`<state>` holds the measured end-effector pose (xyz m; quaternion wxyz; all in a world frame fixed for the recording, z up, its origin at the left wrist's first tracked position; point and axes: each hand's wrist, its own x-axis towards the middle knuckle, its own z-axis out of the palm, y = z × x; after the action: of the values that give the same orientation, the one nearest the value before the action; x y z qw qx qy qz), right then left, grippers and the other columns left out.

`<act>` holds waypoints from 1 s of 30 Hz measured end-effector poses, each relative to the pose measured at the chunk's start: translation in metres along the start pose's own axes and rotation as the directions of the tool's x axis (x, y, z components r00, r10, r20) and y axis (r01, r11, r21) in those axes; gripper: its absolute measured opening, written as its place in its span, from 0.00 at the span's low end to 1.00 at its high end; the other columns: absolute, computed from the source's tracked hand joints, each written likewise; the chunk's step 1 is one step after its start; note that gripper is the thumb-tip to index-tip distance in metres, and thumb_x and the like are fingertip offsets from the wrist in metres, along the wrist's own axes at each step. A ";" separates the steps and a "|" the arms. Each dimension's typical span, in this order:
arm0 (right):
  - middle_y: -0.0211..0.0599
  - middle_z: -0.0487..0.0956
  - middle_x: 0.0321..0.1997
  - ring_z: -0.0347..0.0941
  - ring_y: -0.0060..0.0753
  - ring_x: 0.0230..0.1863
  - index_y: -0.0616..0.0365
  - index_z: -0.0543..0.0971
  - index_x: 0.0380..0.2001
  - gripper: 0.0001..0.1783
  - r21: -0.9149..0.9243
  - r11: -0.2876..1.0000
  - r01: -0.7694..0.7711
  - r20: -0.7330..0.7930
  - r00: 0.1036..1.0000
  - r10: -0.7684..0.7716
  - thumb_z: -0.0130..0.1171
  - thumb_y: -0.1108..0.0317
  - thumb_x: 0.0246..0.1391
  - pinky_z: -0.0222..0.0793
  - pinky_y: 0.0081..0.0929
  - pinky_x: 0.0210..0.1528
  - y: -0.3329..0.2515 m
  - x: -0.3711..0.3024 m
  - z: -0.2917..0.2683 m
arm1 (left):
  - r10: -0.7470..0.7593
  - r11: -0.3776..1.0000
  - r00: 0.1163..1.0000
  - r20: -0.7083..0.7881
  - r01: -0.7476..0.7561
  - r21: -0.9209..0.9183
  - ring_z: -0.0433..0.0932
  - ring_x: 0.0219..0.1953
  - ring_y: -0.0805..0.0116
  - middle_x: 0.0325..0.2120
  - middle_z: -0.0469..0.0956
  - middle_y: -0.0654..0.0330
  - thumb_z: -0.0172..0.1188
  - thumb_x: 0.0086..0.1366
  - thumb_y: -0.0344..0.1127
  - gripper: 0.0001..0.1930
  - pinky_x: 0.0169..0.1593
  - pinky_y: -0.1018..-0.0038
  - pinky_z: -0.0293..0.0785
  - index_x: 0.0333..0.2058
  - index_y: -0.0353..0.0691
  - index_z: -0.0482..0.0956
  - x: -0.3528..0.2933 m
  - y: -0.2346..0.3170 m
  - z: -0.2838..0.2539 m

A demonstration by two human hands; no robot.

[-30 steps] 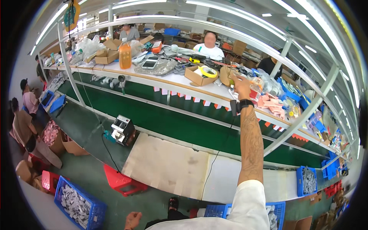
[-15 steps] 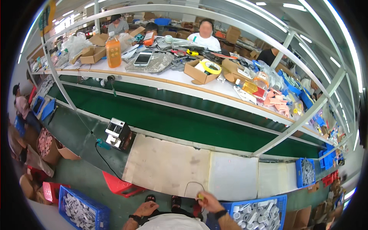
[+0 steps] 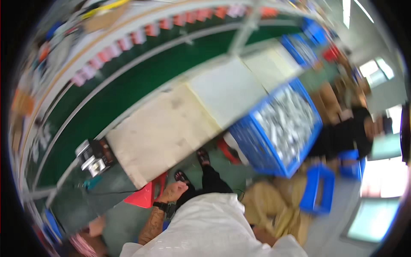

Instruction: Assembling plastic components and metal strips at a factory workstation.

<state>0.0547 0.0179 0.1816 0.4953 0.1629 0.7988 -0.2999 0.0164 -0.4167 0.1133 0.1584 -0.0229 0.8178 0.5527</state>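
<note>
Head view, tilted and smeared by motion: the person's left hand hangs low beside the body, wrist wearing a dark watch, the fingers loosely curled and holding nothing that shows. It sits just off the near edge of the pale surface, right above a red plastic stool tucked partly under that edge, probably so it stays out of the walkway. The right hand is not in view; only the white sleeve and shoulder fill the lower middle, so I cannot tell what that hand is doing.

At the right end of the surface stands a blue crate heaped with small silvery parts, close enough to be reached from a seat. A small grey and black machine stands at the surface's left end, with a cable trailing down. Beyond the far edge runs a green conveyor belt. Another person in black stands past the crate, blurred.
</note>
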 end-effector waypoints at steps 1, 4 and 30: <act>0.45 0.85 0.41 0.80 0.33 0.33 0.65 0.83 0.46 0.17 0.046 0.999 -0.021 0.020 1.000 0.020 0.60 0.62 0.62 0.75 0.37 0.33 -0.028 -0.009 0.000 | -0.102 0.995 0.992 0.076 0.103 -0.017 0.84 0.42 0.52 0.38 0.85 0.51 0.59 0.70 0.48 0.18 0.46 0.61 0.79 0.40 0.38 0.85 -0.004 0.012 0.004; 0.44 0.85 0.40 0.78 0.32 0.30 0.66 0.83 0.44 0.17 0.419 0.888 -0.189 0.107 0.982 0.158 0.59 0.62 0.62 0.74 0.36 0.30 0.016 -0.014 0.014 | -0.171 0.985 0.906 0.387 0.143 0.101 0.83 0.45 0.51 0.42 0.84 0.50 0.56 0.71 0.50 0.20 0.50 0.61 0.77 0.45 0.40 0.84 0.024 0.030 0.013; 0.56 0.84 0.41 0.82 0.51 0.39 0.70 0.81 0.45 0.20 0.603 0.712 0.360 -0.338 0.924 -0.180 0.55 0.61 0.65 0.76 0.42 0.46 0.210 0.026 0.056 | -0.269 0.907 0.759 0.593 -0.006 0.420 0.82 0.48 0.52 0.41 0.84 0.51 0.57 0.71 0.42 0.15 0.51 0.64 0.77 0.47 0.38 0.84 0.063 0.096 0.132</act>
<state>0.1989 0.1418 0.0733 0.2503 0.2432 0.7147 -0.6061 -0.0328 -0.2503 0.1370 0.4673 0.1403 0.8054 0.3366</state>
